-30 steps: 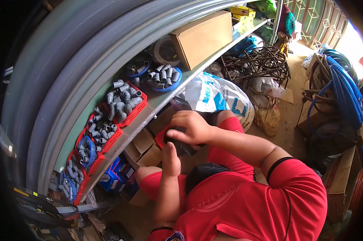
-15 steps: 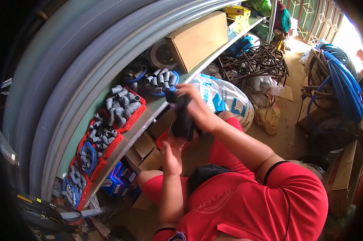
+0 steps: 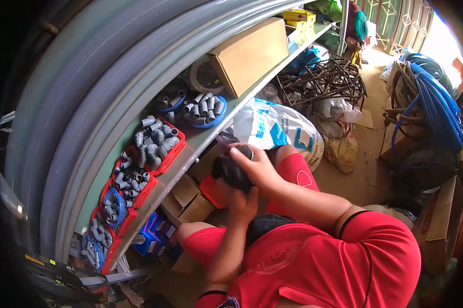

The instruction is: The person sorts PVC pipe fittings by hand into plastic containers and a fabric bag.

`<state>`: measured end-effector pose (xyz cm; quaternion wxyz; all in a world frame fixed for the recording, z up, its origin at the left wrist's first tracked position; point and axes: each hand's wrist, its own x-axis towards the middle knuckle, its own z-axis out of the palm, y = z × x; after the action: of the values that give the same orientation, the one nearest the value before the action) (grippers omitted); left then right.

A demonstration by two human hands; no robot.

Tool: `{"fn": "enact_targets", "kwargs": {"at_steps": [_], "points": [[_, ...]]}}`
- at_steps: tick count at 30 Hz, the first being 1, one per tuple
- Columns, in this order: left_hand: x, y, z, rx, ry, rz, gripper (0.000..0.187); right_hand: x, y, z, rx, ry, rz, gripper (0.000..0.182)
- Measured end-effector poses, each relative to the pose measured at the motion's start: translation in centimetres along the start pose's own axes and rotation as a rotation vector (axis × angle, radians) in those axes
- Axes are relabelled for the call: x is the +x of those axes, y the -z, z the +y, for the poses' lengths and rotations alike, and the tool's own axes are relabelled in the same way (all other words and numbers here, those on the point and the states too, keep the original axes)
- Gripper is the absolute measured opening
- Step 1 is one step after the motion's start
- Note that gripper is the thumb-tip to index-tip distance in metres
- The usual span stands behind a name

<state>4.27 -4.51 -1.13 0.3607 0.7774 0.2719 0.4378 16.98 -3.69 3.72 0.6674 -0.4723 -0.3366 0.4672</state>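
A dark black object (image 3: 233,173) with a rounded, tube-like end is held between my two hands, in front of the shelf edge and over my knees. My right hand (image 3: 256,167) grips its upper right side, thumb laid across the top. From below, my left hand (image 3: 241,205) closes on it with the fingers curled. I cannot tell exactly what the object is. Just behind it are a white and blue plastic bag (image 3: 257,126) and, lower down, a red container (image 3: 211,191).
Red baskets (image 3: 172,153) and blue baskets (image 3: 211,123) of grey pipe fittings line the shelf at left, beside a cardboard box (image 3: 252,56). Large grey pipes (image 3: 103,66) curve above. Metal frames (image 3: 318,79) lie beyond; blue hose coils (image 3: 436,97) are at right.
The black object has come down and is held more compactly. My right hand has dropped from its top end, and my left hand has moved right and closed in on it.
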Motion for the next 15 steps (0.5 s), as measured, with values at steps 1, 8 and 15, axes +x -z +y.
{"fn": "enact_targets", "kwargs": {"at_steps": [1,8,15], "points": [[0.3,0.7,0.0,0.171,-0.077,-0.036,0.065,0.6,1.0,0.2,-0.118,0.103,-0.003,0.041],[2.9,2.8,1.7,0.150,-0.161,0.138,0.021,2.6,3.7,0.8,-0.039,0.279,-0.079,0.049],[3.7,2.6,1.1,0.205,-0.277,0.101,0.039,2.4,3.1,2.7,0.222,0.031,-0.057,0.045]]}}
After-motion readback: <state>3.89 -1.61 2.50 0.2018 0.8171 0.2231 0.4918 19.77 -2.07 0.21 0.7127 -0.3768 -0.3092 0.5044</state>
